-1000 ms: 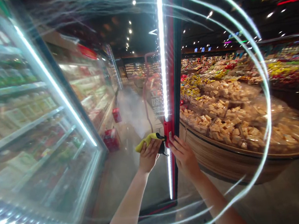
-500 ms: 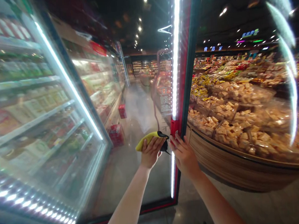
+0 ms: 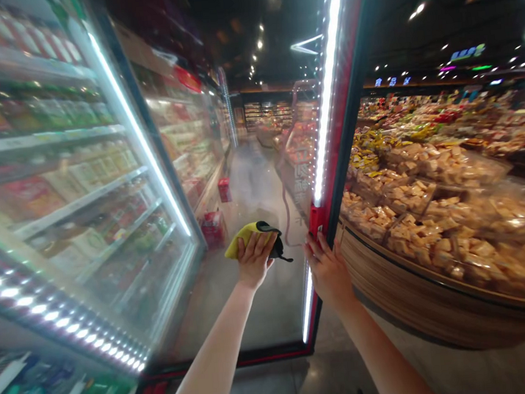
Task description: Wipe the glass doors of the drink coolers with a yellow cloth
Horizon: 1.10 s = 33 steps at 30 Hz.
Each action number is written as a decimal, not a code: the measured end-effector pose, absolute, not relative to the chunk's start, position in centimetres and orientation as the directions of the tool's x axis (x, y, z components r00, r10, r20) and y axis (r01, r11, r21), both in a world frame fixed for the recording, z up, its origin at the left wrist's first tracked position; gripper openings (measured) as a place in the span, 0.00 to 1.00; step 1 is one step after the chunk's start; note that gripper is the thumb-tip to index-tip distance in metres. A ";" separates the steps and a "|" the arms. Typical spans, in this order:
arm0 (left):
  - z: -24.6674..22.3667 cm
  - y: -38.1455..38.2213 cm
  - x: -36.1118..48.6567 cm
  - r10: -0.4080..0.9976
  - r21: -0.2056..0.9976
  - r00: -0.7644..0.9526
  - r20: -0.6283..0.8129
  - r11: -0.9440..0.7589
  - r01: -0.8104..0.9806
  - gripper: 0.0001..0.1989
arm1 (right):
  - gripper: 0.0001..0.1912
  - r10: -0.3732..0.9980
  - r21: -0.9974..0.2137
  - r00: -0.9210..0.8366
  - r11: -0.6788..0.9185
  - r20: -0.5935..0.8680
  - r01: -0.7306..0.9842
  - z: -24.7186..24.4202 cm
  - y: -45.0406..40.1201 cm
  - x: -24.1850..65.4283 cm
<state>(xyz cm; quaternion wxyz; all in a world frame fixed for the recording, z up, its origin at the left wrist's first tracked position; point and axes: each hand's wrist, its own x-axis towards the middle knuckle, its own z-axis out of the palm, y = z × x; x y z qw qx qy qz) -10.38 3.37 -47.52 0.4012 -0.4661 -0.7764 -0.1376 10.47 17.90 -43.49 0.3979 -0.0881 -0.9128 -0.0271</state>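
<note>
Pressed against the glass door (image 3: 254, 314) is a yellow and dark grey cloth (image 3: 242, 234), with a thin dark loop trailing to the right. My left hand (image 3: 255, 260) lies over it, fingers bent across the fabric, holding it to the pane. At the door's right edge, my right hand (image 3: 328, 270) grips the frame just below a red block (image 3: 315, 220), its fingers reaching onto the inner face and its thumb hidden. A bright light strip (image 3: 329, 87) runs along this edge, passing under the right fingers.
Lit refrigerator shelves (image 3: 64, 137) of packaged goods fill the left side, with a row of lights (image 3: 62, 325) slanting below. On the right stands a curved wooden display counter (image 3: 417, 287) heaped with bagged goods (image 3: 453, 223). Red boxes (image 3: 213, 227) show through the glass.
My left hand and the cloth have slid left across the glass, away from my right hand. The right hand keeps its grip on the door's edge. The view has turned slightly left.
</note>
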 end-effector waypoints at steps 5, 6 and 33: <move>-47.7 0.4 -11.6 0.496 -0.079 -0.334 0.802 0.642 0.763 0.37 | 0.30 0.133 -0.058 -0.636 0.989 0.760 0.137 -43.9 16.1 9.5; -48.3 0.0 -11.6 0.524 -0.101 -0.316 0.791 0.621 0.777 0.35 | 0.30 0.120 -0.059 -0.627 0.991 0.770 0.116 -44.0 15.6 9.2; -48.8 -14.7 -20.0 0.553 -0.118 -0.376 0.744 0.662 0.740 0.30 | 0.31 0.076 -0.109 -0.637 0.994 0.767 -0.013 -43.1 5.4 0.9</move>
